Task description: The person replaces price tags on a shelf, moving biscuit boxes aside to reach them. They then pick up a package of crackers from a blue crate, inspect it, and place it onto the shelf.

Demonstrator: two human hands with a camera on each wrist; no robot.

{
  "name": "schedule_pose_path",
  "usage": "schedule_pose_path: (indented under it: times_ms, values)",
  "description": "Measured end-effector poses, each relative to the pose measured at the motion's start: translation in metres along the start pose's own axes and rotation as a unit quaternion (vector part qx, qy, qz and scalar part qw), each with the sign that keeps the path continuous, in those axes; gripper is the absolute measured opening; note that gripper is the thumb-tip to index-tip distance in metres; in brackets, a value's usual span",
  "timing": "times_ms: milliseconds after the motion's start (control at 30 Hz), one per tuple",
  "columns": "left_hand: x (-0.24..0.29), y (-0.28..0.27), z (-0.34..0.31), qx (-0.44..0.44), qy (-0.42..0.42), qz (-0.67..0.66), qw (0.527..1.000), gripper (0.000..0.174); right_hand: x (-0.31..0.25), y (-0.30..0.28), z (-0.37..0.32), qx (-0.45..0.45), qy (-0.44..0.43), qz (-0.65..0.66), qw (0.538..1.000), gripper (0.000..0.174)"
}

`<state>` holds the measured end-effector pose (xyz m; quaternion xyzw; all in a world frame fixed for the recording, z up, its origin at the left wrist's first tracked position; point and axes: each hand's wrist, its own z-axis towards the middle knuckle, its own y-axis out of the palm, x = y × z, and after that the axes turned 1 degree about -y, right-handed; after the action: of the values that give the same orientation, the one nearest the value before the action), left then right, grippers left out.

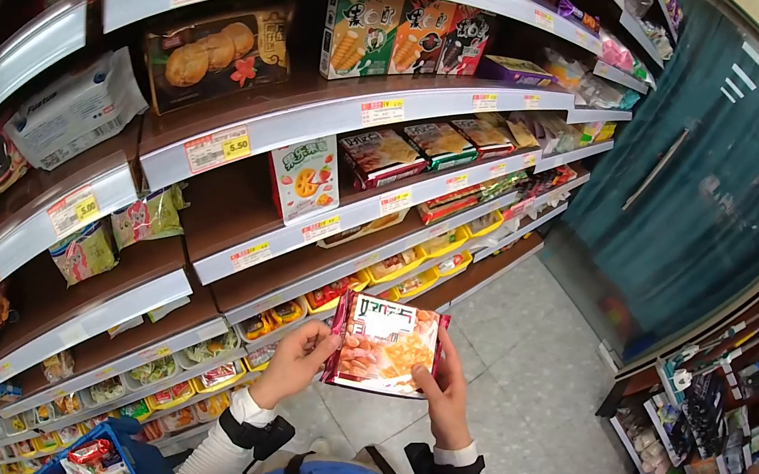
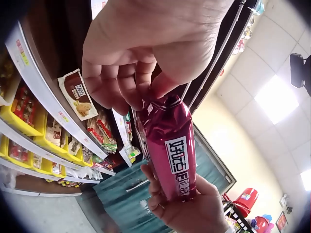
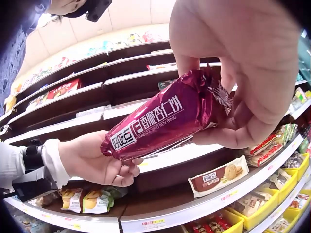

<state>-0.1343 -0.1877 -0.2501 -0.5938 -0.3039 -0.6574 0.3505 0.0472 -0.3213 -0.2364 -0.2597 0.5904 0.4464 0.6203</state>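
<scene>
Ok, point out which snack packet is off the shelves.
The glossy magenta foil biscuit packet: left hand and right hand hold its ends; all others sit on shelves.

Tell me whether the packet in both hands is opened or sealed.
Sealed, as far as shows: the packet has its crimped end by the right hand closed and untorn.

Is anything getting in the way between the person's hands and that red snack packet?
No, nothing visible does. The left hand and the right hand both grip the red snack packet directly, one at each end.
</scene>
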Motion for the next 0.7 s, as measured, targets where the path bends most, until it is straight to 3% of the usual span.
schedule_pose_path:
  times_ms: [167, 267, 333, 400, 700]
  values:
    - [0.01, 0.019, 0.028, 0.02, -0.013, -0.032, 0.999, 0.013, -0.008, -0.019, 0.041, -0.038, 0.022, 0.002, 0.999, 0.063]
    - [0.003, 0.03, 0.045, 0.059, -0.027, -0.059, 0.996, 0.011, -0.002, -0.032, 0.077, -0.084, -0.014, 0.027, 0.996, 0.064]
    - [0.005, 0.044, 0.06, 0.097, -0.018, -0.077, 0.992, 0.01, -0.008, -0.044, 0.104, -0.117, 0.015, 0.044, 0.992, 0.065]
    - [0.004, 0.058, 0.076, 0.118, -0.033, -0.08, 0.989, 0.01, -0.009, -0.057, 0.127, -0.127, -0.03, 0.019, 0.991, 0.067]
    - [0.005, 0.12, 0.13, 0.154, -0.021, -0.088, 0.984, 0.011, -0.022, -0.117, 0.198, -0.169, 0.005, 0.029, 0.985, 0.072]
